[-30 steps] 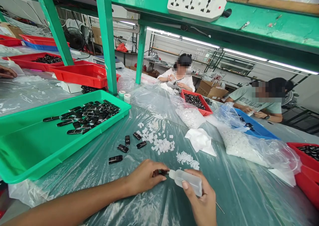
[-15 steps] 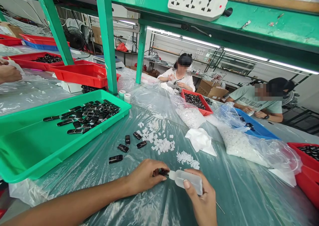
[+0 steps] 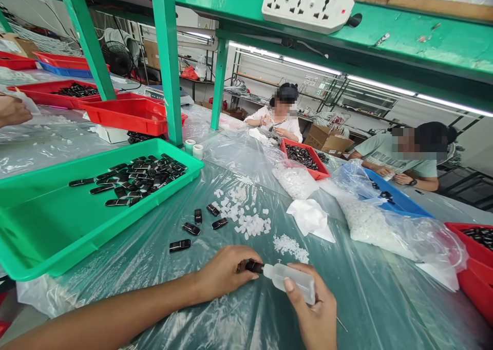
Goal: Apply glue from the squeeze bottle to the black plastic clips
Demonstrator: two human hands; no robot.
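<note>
Between the thumb and fingers of my left hand point(image 3: 225, 270) is a small black plastic part point(image 3: 254, 266), partly covered by the fingers. My right hand point(image 3: 314, 304) grips a translucent squeeze bottle point(image 3: 295, 282), tilted with its nozzle at the black part's right end. Whether the tip touches the part I cannot tell. A thin metal rod point(image 3: 342, 324) shows beside my right hand. Several more black parts point(image 3: 191, 228) lie on the plastic-covered table ahead of my left hand. Beyond my hands are a pile of white pieces point(image 3: 252, 224) and a heap of smaller white bits point(image 3: 290, 247).
A green tray point(image 3: 96, 242) with many black parts stands at left. White tissue point(image 3: 311, 219) and a plastic bag of white pieces point(image 3: 373, 229) lie at right. A green frame with a power strip point(image 3: 308, 5) hangs overhead. Two people sit across; another person's hand point(image 3: 13, 111) shows far left.
The black part in my left hand shows a little more at the bottle's nozzle. Both hands keep their grips; the whole view has shifted slightly.
</note>
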